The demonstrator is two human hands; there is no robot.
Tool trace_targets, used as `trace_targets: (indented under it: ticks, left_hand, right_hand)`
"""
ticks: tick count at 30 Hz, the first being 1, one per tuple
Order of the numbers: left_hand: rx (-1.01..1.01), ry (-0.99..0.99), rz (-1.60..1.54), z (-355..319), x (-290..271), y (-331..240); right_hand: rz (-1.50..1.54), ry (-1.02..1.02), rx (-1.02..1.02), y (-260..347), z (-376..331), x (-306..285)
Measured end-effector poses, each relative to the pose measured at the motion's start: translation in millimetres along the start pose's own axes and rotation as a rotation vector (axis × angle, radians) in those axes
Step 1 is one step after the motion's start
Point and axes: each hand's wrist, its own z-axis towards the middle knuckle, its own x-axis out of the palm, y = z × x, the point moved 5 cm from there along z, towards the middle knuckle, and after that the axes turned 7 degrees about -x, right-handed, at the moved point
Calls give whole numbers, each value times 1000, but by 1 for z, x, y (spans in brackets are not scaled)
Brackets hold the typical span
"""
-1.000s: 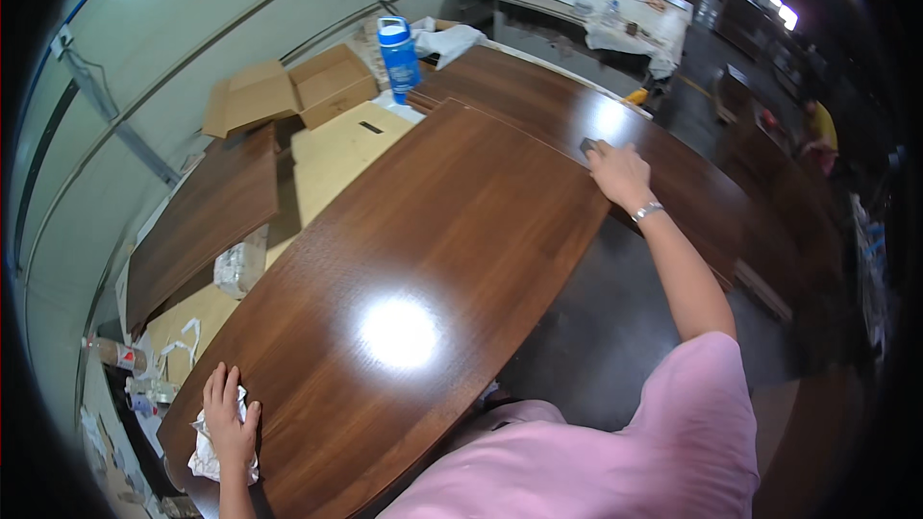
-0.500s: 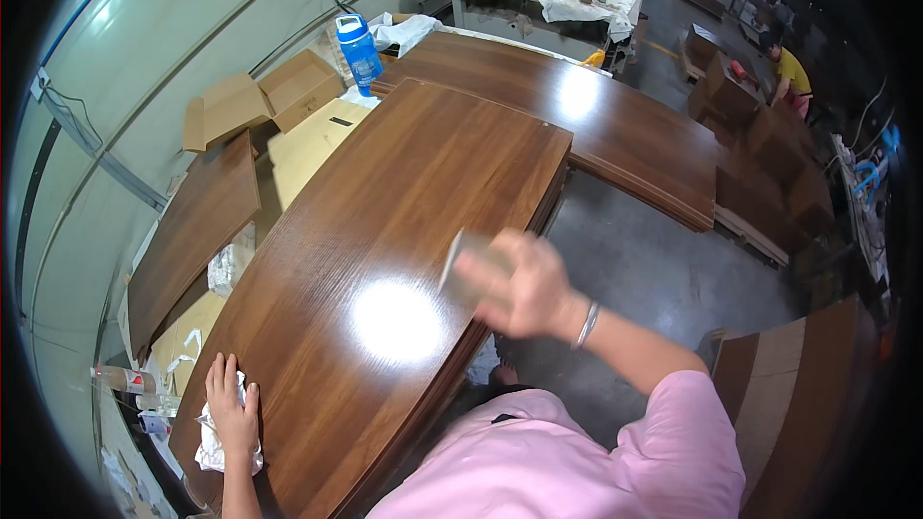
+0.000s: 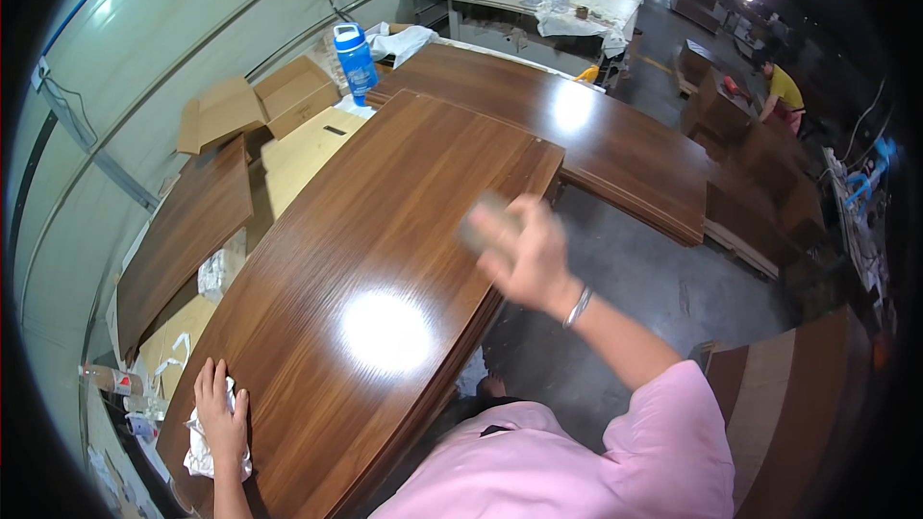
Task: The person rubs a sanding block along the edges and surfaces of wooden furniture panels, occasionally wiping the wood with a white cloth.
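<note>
In front of me lies a stack of glossy dark brown wood-grain panels (image 3: 317, 259), its long side running away from me. My right hand (image 3: 532, 258) is closed around a grey-brown block (image 3: 487, 221), shaped like a sanding block and smeared by motion. It is over the top panel near the right edge; whether the block touches the surface I cannot tell. At the near left corner my left hand (image 3: 221, 420) lies flat with fingers stretched, palm over a crumpled white cloth (image 3: 199, 452) pressed on the panel.
Another brown panel stack (image 3: 615, 125) stands crosswise beyond. A blue bottle (image 3: 355, 65) and open cardboard box (image 3: 223, 117) are at the far left. Plastic bottles (image 3: 113, 380) lie left of the panel. A person in a yellow shirt (image 3: 785, 88) works at the far right.
My right hand has moved slightly farther away with the block, and the block has turned. My left hand remains on the cloth. The whole view has shifted a little.
</note>
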Motion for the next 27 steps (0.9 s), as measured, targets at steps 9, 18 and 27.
trace_targets:
  ticks: [9,18,27]
  left_hand:
    - [13,-10,-22,5,4,-4]
    - [115,-74,-121,-17,-60,69]
    - [-52,-29,-456,-50,26,329]
  right_hand:
    - [-10,161,-61,42,6,4]
    - [330,124,-225,214,-27,26]
    - [564,72,-338,441,-77,32]
